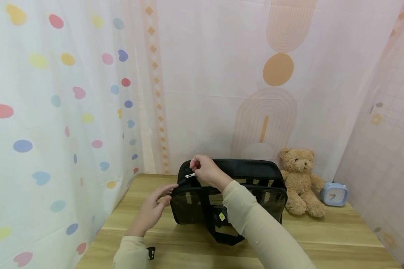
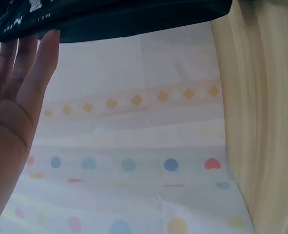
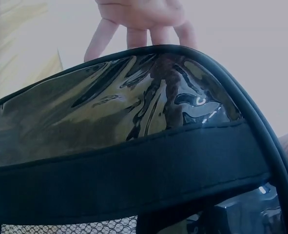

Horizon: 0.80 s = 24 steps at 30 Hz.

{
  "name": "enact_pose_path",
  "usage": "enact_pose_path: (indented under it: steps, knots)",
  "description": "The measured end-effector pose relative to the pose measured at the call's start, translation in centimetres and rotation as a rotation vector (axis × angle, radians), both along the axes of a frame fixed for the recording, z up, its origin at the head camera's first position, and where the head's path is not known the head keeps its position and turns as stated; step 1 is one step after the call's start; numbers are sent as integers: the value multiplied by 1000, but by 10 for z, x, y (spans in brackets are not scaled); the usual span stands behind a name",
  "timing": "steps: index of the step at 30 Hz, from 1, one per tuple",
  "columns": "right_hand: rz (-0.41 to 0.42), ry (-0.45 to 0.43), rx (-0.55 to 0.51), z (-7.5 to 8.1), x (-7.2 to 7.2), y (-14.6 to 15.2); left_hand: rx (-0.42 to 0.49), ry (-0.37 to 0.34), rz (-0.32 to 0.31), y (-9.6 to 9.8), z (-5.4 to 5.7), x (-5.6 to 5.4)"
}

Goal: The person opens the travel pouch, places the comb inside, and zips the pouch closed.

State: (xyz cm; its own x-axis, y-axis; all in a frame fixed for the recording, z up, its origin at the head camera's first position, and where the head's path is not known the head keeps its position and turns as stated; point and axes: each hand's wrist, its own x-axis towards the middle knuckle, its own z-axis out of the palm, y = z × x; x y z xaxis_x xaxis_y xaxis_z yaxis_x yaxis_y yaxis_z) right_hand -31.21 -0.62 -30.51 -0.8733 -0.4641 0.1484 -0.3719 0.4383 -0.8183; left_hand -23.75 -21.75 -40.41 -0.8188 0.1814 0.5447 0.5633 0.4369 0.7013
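Observation:
A black bag (image 1: 188, 209) with see-through panels and a handle strap (image 1: 225, 239) lies across the tabletop. At its top left corner my right hand (image 1: 208, 172) pinches a silver zipper pull (image 1: 190, 175). My left hand (image 1: 152, 209) rests its extended fingers against the bag's left end. In the left wrist view, the fingers of that left hand (image 2: 17, 97) reach up to the dark edge of the bag (image 2: 134, 22). The right wrist view has the clear panel (image 3: 119, 102) up close, with the left hand (image 3: 144, 12) behind its rim.
To the right of the bag sits a brown teddy bear (image 1: 299, 183), and beside it a light blue alarm clock (image 1: 334, 194). The wooden table (image 1: 323, 239) is bordered by a patterned curtain at the back (image 1: 202, 93) and dotted fabric on the left (image 1: 54, 123).

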Motion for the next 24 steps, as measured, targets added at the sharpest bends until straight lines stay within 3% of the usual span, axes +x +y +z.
enact_pose_path:
  steps: [4,8,15,24]
  knots:
    - [20,7,-21,1,1,1,41,-73,39,0,11,-7]
    - [42,4,-48,1,2,-1,-23,-106,79,4,26,-21]
    - [49,0,-89,-1,0,-2,-105,-234,-49,5,43,-45]
    - [48,66,-10,-1,4,-10,-265,-190,-85,0,45,-51]
